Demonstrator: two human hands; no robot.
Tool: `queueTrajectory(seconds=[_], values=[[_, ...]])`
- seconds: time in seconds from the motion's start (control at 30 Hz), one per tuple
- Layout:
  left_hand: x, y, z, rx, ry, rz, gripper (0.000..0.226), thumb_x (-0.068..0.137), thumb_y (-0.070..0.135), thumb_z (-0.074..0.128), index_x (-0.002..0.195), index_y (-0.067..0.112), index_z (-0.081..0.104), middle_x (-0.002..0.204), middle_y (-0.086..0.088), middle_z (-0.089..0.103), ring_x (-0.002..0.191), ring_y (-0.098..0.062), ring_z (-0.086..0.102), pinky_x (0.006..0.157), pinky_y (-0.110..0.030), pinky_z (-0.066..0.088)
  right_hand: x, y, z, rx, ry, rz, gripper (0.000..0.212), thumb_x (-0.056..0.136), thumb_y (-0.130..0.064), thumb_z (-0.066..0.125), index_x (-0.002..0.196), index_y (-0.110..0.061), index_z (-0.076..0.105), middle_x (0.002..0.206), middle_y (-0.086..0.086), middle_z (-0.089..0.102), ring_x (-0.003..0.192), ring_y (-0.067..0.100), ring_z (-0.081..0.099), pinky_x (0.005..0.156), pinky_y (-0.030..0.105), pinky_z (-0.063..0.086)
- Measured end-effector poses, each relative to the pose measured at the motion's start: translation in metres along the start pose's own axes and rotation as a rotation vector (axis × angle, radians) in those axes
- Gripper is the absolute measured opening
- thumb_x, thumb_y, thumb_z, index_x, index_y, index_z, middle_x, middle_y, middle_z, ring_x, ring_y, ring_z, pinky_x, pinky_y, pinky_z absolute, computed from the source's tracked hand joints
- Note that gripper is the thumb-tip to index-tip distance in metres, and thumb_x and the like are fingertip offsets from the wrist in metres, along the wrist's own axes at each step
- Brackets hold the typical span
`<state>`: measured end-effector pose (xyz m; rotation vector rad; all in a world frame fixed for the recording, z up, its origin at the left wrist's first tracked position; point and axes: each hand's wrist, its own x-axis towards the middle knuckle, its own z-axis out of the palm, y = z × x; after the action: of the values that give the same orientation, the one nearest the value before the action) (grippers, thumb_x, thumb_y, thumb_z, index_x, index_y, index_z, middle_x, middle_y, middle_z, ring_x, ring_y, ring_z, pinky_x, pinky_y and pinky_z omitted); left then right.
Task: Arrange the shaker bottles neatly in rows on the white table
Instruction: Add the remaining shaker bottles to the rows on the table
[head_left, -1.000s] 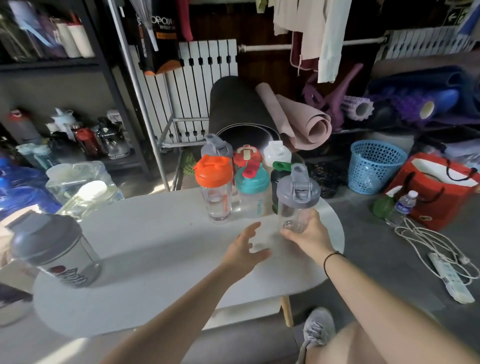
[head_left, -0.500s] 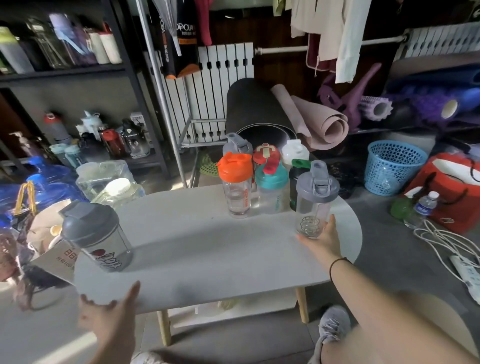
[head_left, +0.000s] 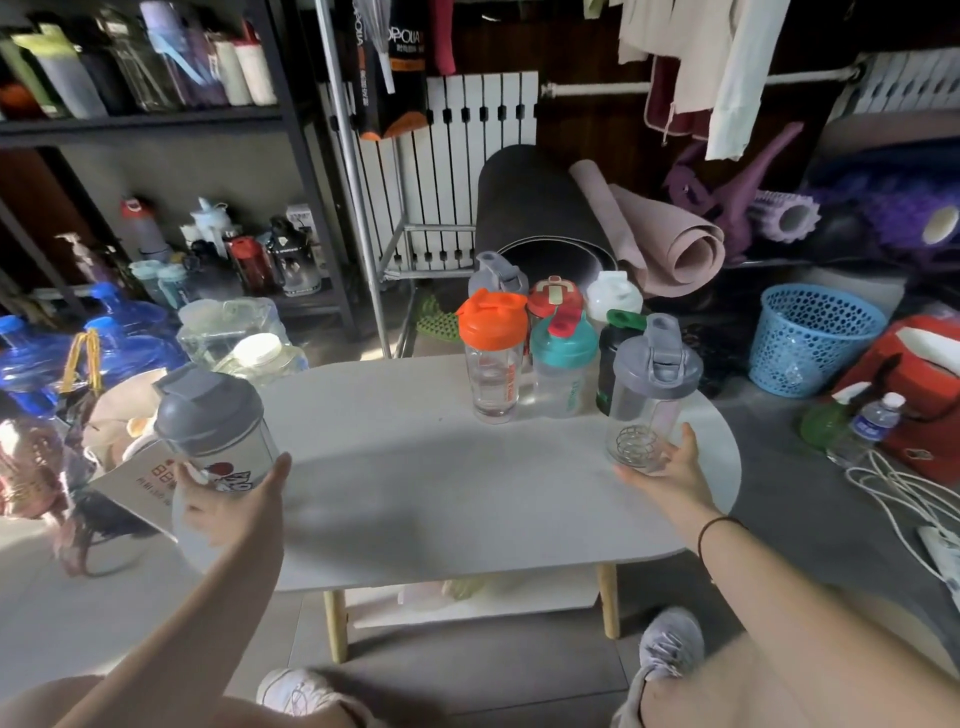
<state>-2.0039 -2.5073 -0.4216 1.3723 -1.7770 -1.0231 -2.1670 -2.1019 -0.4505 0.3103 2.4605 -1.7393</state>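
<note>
On the white oval table (head_left: 441, 499), my left hand (head_left: 228, 504) wraps the base of a grey-lidded shaker (head_left: 213, 415) with a printed logo, at the left end. My right hand (head_left: 670, 467) cups the bottom of a clear grey-lidded shaker (head_left: 649, 395) with a wire ball inside, at the right end. At the far edge stands a cluster: an orange-lidded shaker (head_left: 492, 358), a teal-lidded one (head_left: 563, 364) and a black one with a green cap (head_left: 615, 348). Behind them stand red-lidded (head_left: 553, 296), white-lidded (head_left: 613, 296) and grey-lidded (head_left: 496, 270) bottles.
A black shelf (head_left: 291, 119) with several bottles stands at the left, with blue water jugs (head_left: 130, 338) below it. Rolled mats (head_left: 545, 208) lie behind the table. A blue basket (head_left: 815, 338), a red bag (head_left: 919, 384) and white cables (head_left: 893, 493) are on the floor at the right.
My left hand swung from the table's middle to the left end and closed around the logo shaker. My right hand stays at the wire-ball shaker's base. The view has pulled back.
</note>
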Motion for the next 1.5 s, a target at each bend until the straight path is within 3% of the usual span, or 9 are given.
queueTrajectory(seconds=[0.07, 0.13, 0.23, 0.5, 0.63, 0.83, 1.03, 1.23, 1.5], values=[[-0.001, 0.006, -0.003, -0.023, -0.032, 0.037, 0.071, 0.065, 0.047, 0.078, 0.123, 0.027, 0.043, 0.130, -0.010, 0.051, 0.124, -0.037, 0.047, 0.102, -0.047, 0.038, 0.000, -0.001, -0.002, -0.022, -0.021, -0.001, 0.118, 0.070, -0.012, 0.084, 0.153, -0.023, 0.001, 0.152, 0.008, 0.040, 0.134, 0.028, 0.044, 0.107, 0.040, 0.036], [-0.003, 0.013, -0.008, -0.083, -0.100, 0.115, 0.047, 0.067, 0.036, 0.081, 0.095, 0.031, 0.044, 0.106, -0.002, 0.050, 0.105, -0.027, 0.055, 0.081, -0.036, 0.038, -0.001, -0.004, -0.003, -0.048, -0.034, -0.010, 0.115, 0.071, -0.013, 0.083, 0.153, -0.021, 0.002, 0.152, 0.006, 0.039, 0.134, 0.028, 0.044, 0.108, 0.039, 0.035], [-0.014, 0.012, 0.003, -0.177, -0.294, 0.188, 0.064, 0.065, 0.027, 0.085, 0.112, 0.015, 0.044, 0.105, -0.002, 0.049, 0.098, -0.026, 0.054, 0.074, -0.032, 0.036, -0.003, -0.005, -0.002, -0.083, -0.003, -0.023, 0.113, 0.072, -0.017, 0.082, 0.153, -0.023, 0.003, 0.151, 0.005, 0.040, 0.132, 0.027, 0.047, 0.106, 0.039, 0.037], [-0.130, 0.047, 0.079, -0.232, -0.783, 0.290, 0.068, 0.051, 0.038, 0.084, 0.105, 0.025, 0.045, 0.090, 0.002, 0.059, 0.076, -0.017, 0.060, 0.062, -0.026, 0.048, -0.007, -0.001, 0.007, -0.090, 0.024, -0.065, 0.110, 0.068, -0.027, 0.084, 0.152, -0.025, 0.013, 0.149, 0.006, 0.041, 0.128, 0.027, 0.051, 0.103, 0.036, 0.042], [-0.178, 0.072, 0.115, -0.249, -0.904, 0.262, 0.061, 0.060, 0.024, 0.088, 0.104, 0.024, 0.046, 0.093, 0.004, 0.058, 0.076, -0.007, 0.057, 0.059, -0.018, 0.042, -0.006, -0.009, 0.003, -0.122, 0.071, -0.167, 0.107, 0.067, -0.022, 0.085, 0.150, -0.018, 0.017, 0.147, 0.009, 0.037, 0.129, 0.027, 0.048, 0.102, 0.033, 0.041], [-0.201, 0.088, 0.149, -0.223, -0.921, 0.294, 0.062, 0.064, 0.018, 0.085, 0.113, 0.024, 0.047, 0.101, 0.010, 0.062, 0.087, -0.006, 0.060, 0.065, -0.013, 0.042, 0.001, -0.031, -0.006, -0.121, 0.082, -0.224, 0.098, 0.073, -0.021, 0.080, 0.149, -0.019, 0.017, 0.135, 0.006, 0.052, 0.119, 0.027, 0.055, 0.085, 0.025, 0.039], [-0.207, 0.084, 0.163, -0.186, -0.895, 0.336, 0.078, 0.058, 0.027, 0.086, 0.124, 0.026, 0.045, 0.115, 0.007, 0.062, 0.104, -0.016, 0.061, 0.087, -0.037, 0.053, 0.003, -0.022, -0.012, -0.177, 0.054, -0.245, 0.085, 0.076, -0.035, 0.077, 0.142, -0.017, 0.027, 0.132, 0.003, 0.054, 0.117, 0.026, 0.057, 0.084, 0.029, 0.043], [-0.214, 0.084, 0.168, -0.138, -0.906, 0.373, 0.088, 0.058, 0.039, 0.083, 0.132, 0.028, 0.037, 0.125, 0.005, 0.057, 0.113, -0.018, 0.057, 0.094, -0.041, 0.050, 0.000, -0.024, -0.022, -0.164, 0.030, -0.256, 0.079, 0.079, -0.025, 0.075, 0.141, -0.013, 0.028, 0.114, -0.006, 0.049, 0.097, 0.014, 0.051, 0.079, 0.021, 0.034], [-0.204, 0.071, 0.172, -0.079, -1.007, 0.314, 0.115, 0.047, 0.050, 0.081, 0.143, 0.038, 0.018, 0.138, 0.000, 0.046, 0.124, -0.021, 0.051, 0.103, -0.044, 0.045, -0.007, -0.028, -0.019, -0.174, 0.010, -0.211, 0.089, 0.076, -0.024, 0.078, 0.145, -0.018, 0.022, 0.141, 0.007, 0.046, 0.127, 0.026, 0.049, 0.090, 0.025, 0.036]])
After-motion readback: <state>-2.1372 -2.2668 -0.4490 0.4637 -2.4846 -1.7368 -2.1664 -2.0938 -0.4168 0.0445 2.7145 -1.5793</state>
